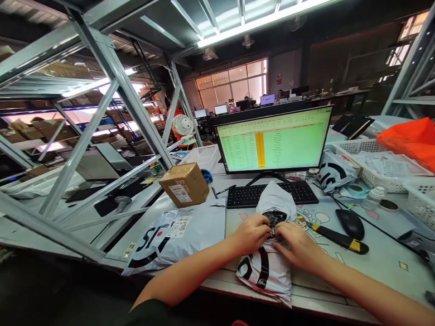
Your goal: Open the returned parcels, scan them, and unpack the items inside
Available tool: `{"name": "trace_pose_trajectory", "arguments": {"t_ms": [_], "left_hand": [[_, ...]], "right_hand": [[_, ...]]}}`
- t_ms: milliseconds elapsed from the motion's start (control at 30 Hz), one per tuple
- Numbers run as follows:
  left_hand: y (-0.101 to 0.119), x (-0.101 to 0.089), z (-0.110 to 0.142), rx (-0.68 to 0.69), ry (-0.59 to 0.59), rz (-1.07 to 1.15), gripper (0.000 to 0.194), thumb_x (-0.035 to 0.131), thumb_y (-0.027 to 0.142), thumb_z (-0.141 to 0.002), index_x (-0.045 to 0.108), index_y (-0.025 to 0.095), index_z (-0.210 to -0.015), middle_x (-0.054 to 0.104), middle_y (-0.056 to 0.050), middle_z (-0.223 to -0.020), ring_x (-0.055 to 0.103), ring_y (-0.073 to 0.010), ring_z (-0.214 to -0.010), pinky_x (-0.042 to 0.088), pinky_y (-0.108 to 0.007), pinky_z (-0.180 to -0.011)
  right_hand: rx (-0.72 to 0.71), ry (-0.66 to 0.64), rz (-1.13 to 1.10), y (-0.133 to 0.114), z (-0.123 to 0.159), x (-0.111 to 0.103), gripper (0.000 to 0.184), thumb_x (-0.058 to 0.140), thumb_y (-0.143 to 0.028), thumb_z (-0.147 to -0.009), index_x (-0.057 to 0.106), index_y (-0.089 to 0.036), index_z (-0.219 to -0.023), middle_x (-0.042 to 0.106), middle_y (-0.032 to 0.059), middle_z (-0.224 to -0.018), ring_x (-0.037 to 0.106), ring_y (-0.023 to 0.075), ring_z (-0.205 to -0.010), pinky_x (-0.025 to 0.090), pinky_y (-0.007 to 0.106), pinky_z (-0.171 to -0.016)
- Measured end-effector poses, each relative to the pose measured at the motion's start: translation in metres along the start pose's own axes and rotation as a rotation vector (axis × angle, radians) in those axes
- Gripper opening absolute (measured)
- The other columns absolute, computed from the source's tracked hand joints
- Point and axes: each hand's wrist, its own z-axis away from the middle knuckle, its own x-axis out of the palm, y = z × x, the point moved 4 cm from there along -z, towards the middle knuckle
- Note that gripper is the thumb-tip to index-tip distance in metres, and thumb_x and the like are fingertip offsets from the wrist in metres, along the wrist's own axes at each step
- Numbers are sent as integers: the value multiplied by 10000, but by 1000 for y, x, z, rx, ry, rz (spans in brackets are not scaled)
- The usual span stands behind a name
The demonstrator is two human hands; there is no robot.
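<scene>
A white plastic mailing bag (277, 199) with black print lies in front of the keyboard, its mouth pulled apart so that the dark inside shows. My left hand (253, 233) pinches the left edge of that opening. On the opposite side my right hand (294, 242) has its fingers closed on the bag's edge. Whatever sits inside the bag cannot be made out. Right of my right hand rests a yellow and black utility knife (336, 237). A larger white mailing bag (200, 228) with a shipping label lies flat to the left of my left hand.
A cardboard box (185, 185) stands behind the larger bag. Behind the keyboard (234, 197) is a monitor (275, 140). A mouse (350, 224), a clear bottle (374, 197) and white baskets (384, 176) occupy the right. Metal shelf posts (125, 90) rise at the left.
</scene>
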Motion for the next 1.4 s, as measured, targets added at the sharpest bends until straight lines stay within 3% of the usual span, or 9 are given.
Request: {"name": "trace_pose_trajectory", "arguments": {"t_ms": [100,267,567,833,1033,1133,1200,1267,1400], "left_hand": [[3,-5,-5,72,-40,99,211,468,229,-1010,648,163,-920,713,-116,-1035,625,-231,-1110,504,-379,-999],[11,-5,-10,128,-249,88,317,411,312,-1053,632,188,-863,679,-73,-814,606,-196,-812,477,-341,-794],[46,-48,9,371,-114,-299,390,484,356,-1055,510,205,-697,570,9,-650,500,-163,-725,346,-356,-799],[1,-80,9,331,-60,-348,339,564,281,-1015,549,221,-682,602,21,-666,547,-168,-778,358,-372,-931],[-10,-35,0,76,-139,-282,327,537,342,-1021,640,205,-742,664,-50,-780,551,-215,-831,382,-382,-788],[-2,-1,5,-66,-203,-211,263,566,376,-1006,714,171,-1078,703,-96,-914,573,-260,-929,421,-418,-845],[3,17,12,-156,-221,-184,441,643,450,-958,662,136,-1266,713,-128,-997,575,-291,-975,444,-452,-877],[7,31,22,-241,-242,-164,470,703,484,-911,685,142,-1233,704,-131,-1006,570,-308,-991,469,-463,-867],[20,44,44,-288,-168,-99,118,671,292,-945,733,194,-962,677,-106,-1152,550,-300,-1133,496,-455,-943]], "right_hand": [[-56,-24,13,-8,1,3,78,631,-227,-926,592,-188,-981,681,82,-1022,622,231,-874,446,374,-762],[-120,-22,68,-17,3,-1,213,597,-366,-975,572,-182,-869,621,23,-768,542,188,-689,346,360,-667],[-356,16,265,-32,26,-39,423,494,-360,-1050,505,-197,-660,534,-12,-674,440,161,-655,290,376,-740],[-419,-28,329,-4,35,-86,374,523,-286,-1065,556,-197,-703,575,-11,-706,514,157,-738,317,392,-878],[-194,-92,414,1,17,-68,358,517,-313,-1052,611,-183,-732,602,47,-738,535,212,-819,312,389,-800],[-115,-179,365,-3,11,-38,179,519,-206,-1028,689,-156,-1013,646,66,-811,546,220,-835,331,365,-764],[-56,-263,317,1,6,-19,207,514,-130,-995,681,-133,-1117,667,82,-879,563,211,-823,355,346,-753],[33,-362,274,9,0,-2,208,517,-95,-967,694,-123,-1072,681,99,-941,591,206,-830,380,329,-751],[182,-564,145,26,-10,20,248,536,-84,-950,719,-158,-1101,729,94,-1048,654,210,-936,421,300,-802]]}}
